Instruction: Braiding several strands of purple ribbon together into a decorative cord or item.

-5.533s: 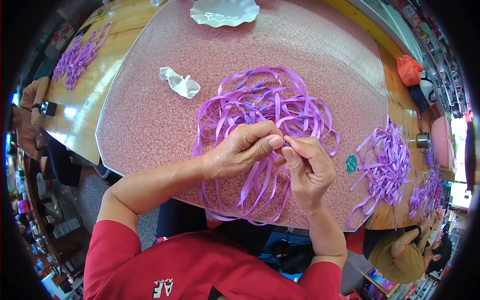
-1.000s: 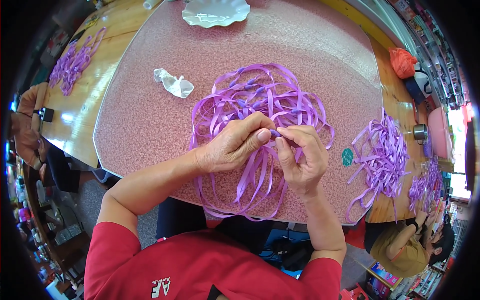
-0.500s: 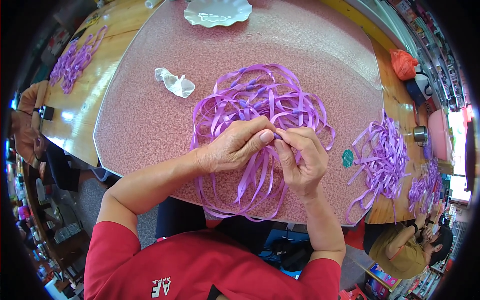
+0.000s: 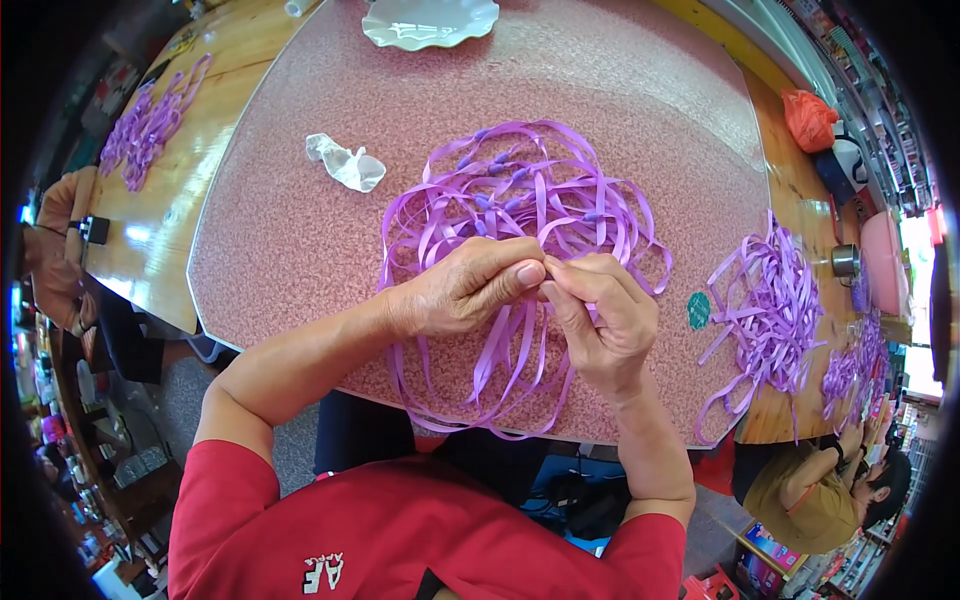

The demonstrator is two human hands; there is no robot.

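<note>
My left hand (image 4: 460, 288) and my right hand (image 4: 606, 315) meet above a loose heap of purple ribbon lanyards (image 4: 541, 205). The fingertips of both are pinched together on one lanyard. The spot where they grip it is mostly hidden by the fingers. Strands hang from below my hands toward the table's near edge. Small darker purple connectors (image 4: 484, 202) show on several ribbons of the heap, just beyond my hands.
The pink speckled table (image 4: 270, 250) carries a crumpled white tissue (image 4: 352, 168), a scalloped white plate (image 4: 430, 24) and a green oval sticker (image 4: 698, 311). A second lanyard pile (image 4: 775, 310) lies at right, another bundle (image 4: 150, 130) far left. Other people sit at both sides.
My hands stay nearly in place. The fingertips have drawn closer together, and the dark purple piece seen between them before is now almost covered. The whole view has shifted slightly.
</note>
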